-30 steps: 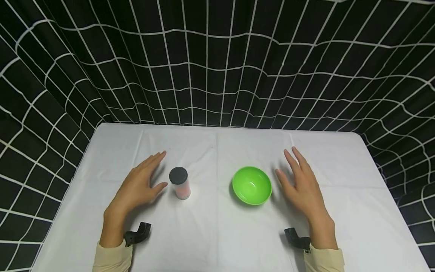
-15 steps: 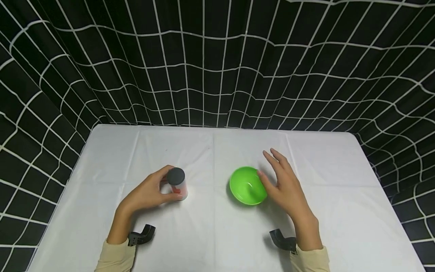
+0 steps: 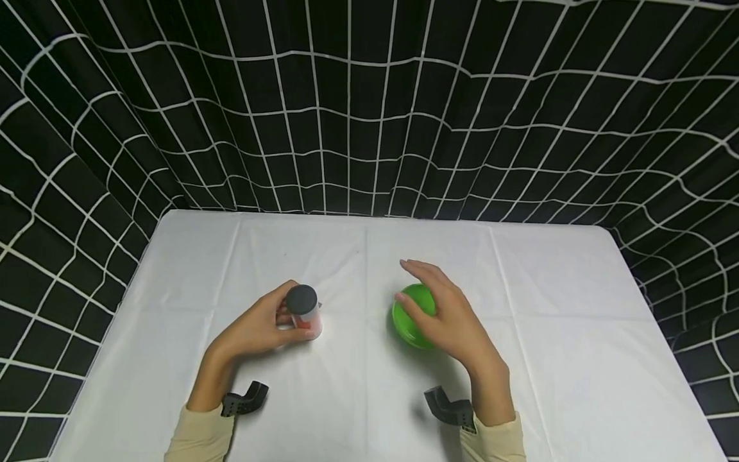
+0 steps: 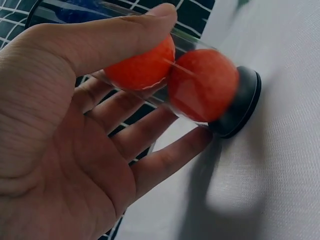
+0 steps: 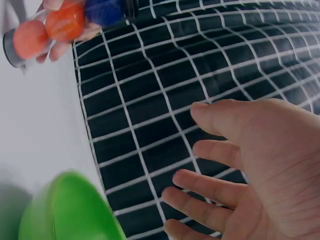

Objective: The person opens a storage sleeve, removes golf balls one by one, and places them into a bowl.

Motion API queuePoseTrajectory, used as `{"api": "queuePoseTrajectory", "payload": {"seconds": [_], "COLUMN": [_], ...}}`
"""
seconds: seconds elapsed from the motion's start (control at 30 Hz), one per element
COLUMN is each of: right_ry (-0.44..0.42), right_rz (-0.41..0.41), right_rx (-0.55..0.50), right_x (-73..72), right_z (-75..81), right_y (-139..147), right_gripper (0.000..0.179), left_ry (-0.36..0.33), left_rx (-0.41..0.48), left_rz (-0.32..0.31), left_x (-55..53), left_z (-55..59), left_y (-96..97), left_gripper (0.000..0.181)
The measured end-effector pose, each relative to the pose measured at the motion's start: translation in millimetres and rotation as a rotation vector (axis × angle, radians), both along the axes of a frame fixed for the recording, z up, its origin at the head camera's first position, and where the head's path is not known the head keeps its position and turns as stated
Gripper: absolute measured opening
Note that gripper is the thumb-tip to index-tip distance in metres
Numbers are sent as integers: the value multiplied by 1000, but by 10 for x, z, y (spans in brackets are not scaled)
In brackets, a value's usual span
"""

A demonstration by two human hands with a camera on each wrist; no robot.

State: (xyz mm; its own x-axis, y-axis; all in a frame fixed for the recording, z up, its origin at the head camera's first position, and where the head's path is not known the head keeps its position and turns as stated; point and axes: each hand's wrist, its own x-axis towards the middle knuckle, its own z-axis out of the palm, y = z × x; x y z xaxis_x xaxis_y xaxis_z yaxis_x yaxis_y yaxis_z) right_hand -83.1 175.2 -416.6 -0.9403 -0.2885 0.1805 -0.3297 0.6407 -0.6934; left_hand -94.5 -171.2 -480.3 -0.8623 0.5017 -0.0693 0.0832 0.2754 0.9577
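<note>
My left hand (image 3: 254,330) grips a clear tube (image 3: 301,299) with dark end caps, standing upright on the table. Inside it the left wrist view shows two orange-red balls (image 4: 202,85) and something blue (image 4: 80,9) behind my thumb. In the right wrist view the blue thing is a ball (image 5: 104,11) at the tube's upper end. My right hand (image 3: 453,321) hovers over a green bowl (image 3: 407,330), fingers spread and nothing in them. It hides the bowl's right side in the head view. The right wrist view shows the bowl (image 5: 75,210) below and left of the fingers.
A white cloth (image 3: 358,398) covers the table. Behind and at both sides hangs dark fabric with white netting (image 3: 369,128). A small black wrist mount (image 3: 245,399) sits on the left wrist, and another mount (image 3: 447,407) on the right.
My left hand has moved right and closed round the tube, which stays in place. My right hand has moved left from beside the bowl to above it.
</note>
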Motion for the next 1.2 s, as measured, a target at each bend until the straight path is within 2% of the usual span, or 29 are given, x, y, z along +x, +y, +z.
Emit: {"api": "queuePoseTrajectory", "payload": {"seconds": [0.1,0.23,0.37,0.53,0.73,0.97,1.2], "right_ry": [-30,-9,35,30,44,74,23], "right_rz": [31,70,98,140,156,248,274], "right_rx": [-14,-27,-46,-86,-131,-158,-200], "right_x": [59,105,125,147,174,188,215], "right_z": [44,41,36,83,115,90,68], "right_y": [-78,-167,-248,-346,-431,-509,-501], "right_gripper": [53,50,47,47,40,51,46], "left_ry": [-18,6,72,175,231,344,411], "left_rx": [-11,-52,-79,-131,-229,-352,-409], "left_rz": [5,17,26,50,67,76,105], "left_x": [19,50,51,56,78,157,242], "left_z": [-7,5,35,125,264,390,494], "left_y": [21,43,79,108,122,155,194], "left_gripper": [55,55,51,51,51,52,51]}}
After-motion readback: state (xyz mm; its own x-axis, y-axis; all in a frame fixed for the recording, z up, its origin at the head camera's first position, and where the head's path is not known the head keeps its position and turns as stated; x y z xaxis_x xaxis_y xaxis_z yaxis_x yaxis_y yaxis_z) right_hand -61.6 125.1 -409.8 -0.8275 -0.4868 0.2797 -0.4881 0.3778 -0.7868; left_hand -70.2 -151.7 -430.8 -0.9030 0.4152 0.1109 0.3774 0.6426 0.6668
